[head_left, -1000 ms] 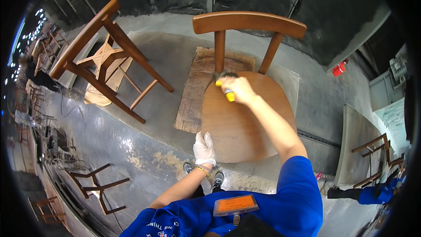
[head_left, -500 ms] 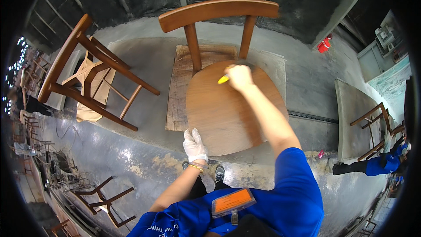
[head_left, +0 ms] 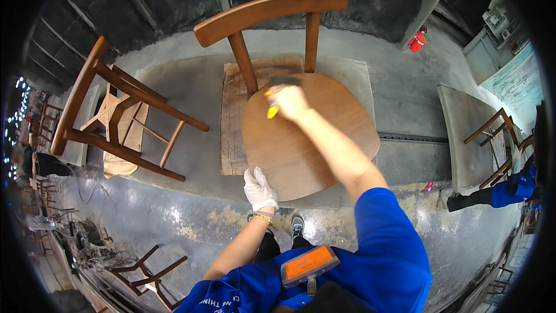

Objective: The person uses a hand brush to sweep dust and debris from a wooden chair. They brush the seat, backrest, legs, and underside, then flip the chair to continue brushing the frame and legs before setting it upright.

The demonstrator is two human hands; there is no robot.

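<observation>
A brown wooden chair stands before me, its rounded seat (head_left: 313,156) towards me and its curved backrest (head_left: 272,11) at the far side. My bare right hand (head_left: 289,102) is closed round a yellow-handled brush (head_left: 272,111). The brush's dark, flat head (head_left: 286,81) lies over the far left part of the seat, by the backrest posts; motion blurs it, and its contact with the wood is hard to judge. In a white glove, my left hand (head_left: 260,190) grips the seat's near left edge; some of its fingertips are hidden.
Brown cardboard (head_left: 231,122) lies under the chair on a grey board. Another wooden chair (head_left: 130,110) lies tipped over at the left, and a chair frame (head_left: 147,275) is at the lower left. On the right, a person in blue (head_left: 509,191) is near another chair (head_left: 492,139).
My right hand has swept left across the far part of the seat with the brush, turning its handle towards me. My left hand stays at the seat edge. The whole view has shifted slightly.
</observation>
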